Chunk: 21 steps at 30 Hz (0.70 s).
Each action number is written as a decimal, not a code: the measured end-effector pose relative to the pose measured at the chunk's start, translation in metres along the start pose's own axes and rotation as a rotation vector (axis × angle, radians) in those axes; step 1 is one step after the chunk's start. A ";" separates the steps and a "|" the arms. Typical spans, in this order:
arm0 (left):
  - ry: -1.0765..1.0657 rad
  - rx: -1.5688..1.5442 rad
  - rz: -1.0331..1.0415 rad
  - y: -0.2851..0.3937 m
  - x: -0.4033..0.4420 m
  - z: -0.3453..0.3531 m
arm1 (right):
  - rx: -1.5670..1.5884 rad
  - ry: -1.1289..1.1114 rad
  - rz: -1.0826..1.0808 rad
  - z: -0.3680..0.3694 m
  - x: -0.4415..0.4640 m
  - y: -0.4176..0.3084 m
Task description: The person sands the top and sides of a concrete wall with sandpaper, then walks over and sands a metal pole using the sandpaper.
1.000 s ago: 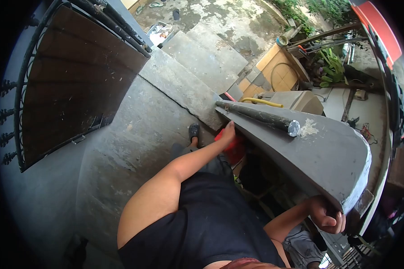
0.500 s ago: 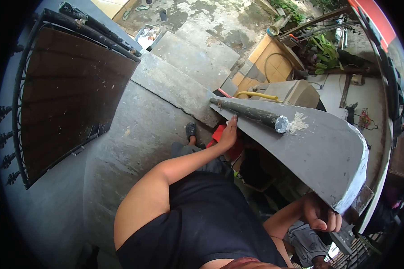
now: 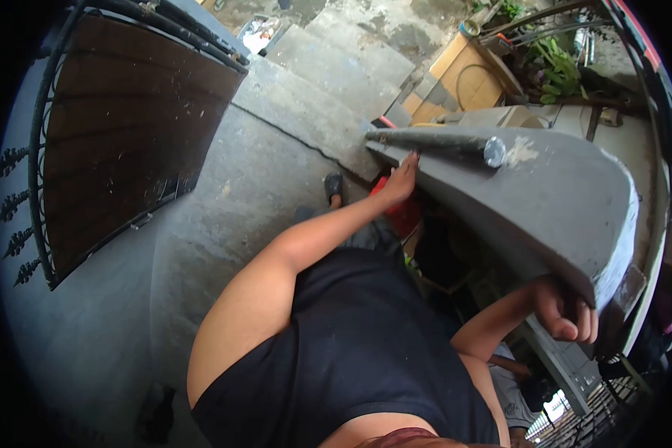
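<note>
My left hand (image 3: 402, 181) reaches forward to the near edge of a grey slab (image 3: 556, 194). Its fingers are stretched out and touch or nearly touch that edge. A dark pipe (image 3: 433, 140) with a pale, speckled end lies along the top of the slab, just beyond my fingertips. Beside the slab's chipped, whitish corner, my right hand (image 3: 566, 313) has its fingers curled in. What it holds, if anything, is hidden. Below my left hand, something red (image 3: 402, 213) shows under the slab.
A dark brown metal gate (image 3: 127, 142) stands at left. Concrete steps (image 3: 343, 60) lie ahead, with a container of white items (image 3: 260, 36) beside them. Tan tiles (image 3: 467, 75) and green plants (image 3: 552, 67) are at upper right. Another person's grey clothing (image 3: 511, 392) shows at lower right.
My view has shifted, so the slab, pipe and both hands sit higher and further right. The hands keep about the same places along the slab.
</note>
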<state>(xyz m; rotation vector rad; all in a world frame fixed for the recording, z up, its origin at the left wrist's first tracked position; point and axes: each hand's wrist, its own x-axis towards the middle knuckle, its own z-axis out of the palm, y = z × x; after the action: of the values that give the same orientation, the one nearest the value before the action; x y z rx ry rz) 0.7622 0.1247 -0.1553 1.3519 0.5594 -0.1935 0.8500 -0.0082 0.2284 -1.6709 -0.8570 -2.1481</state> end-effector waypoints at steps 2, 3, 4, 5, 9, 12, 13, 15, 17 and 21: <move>-0.015 -0.020 0.021 -0.034 0.033 0.003 | -0.021 0.009 -0.006 0.000 -0.002 0.000; -0.036 -0.012 0.021 -0.035 0.037 0.003 | -0.026 0.011 -0.005 0.000 -0.001 0.000; -0.040 -0.006 0.029 -0.037 0.037 0.003 | 0.003 0.014 -0.036 0.001 0.000 0.001; -0.037 0.000 0.016 -0.027 0.032 0.003 | 0.031 0.017 -0.070 0.000 0.002 0.003; -0.075 -0.032 0.034 0.021 -0.008 -0.007 | 0.180 -0.073 0.032 -0.010 0.014 -0.012; 0.049 -0.065 0.170 0.013 -0.001 -0.003 | 0.526 -0.223 0.349 -0.067 -0.012 -0.059; 0.039 -0.054 0.185 0.018 -0.001 -0.006 | 0.579 -0.452 0.580 -0.086 -0.027 -0.086; -0.045 0.025 -0.001 0.030 -0.005 -0.014 | 0.560 -1.358 1.090 -0.111 -0.057 -0.115; -0.027 0.097 0.016 0.026 -0.003 -0.013 | 0.961 -1.754 0.913 -0.154 -0.139 -0.128; -0.098 0.166 0.036 0.035 -0.010 -0.022 | 1.004 -2.049 1.143 -0.203 -0.180 -0.145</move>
<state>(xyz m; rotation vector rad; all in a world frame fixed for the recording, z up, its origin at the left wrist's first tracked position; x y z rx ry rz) 0.7633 0.1521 -0.1221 1.5037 0.4438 -0.2796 0.6627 -0.0420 -0.0128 -2.1083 -0.5927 1.0412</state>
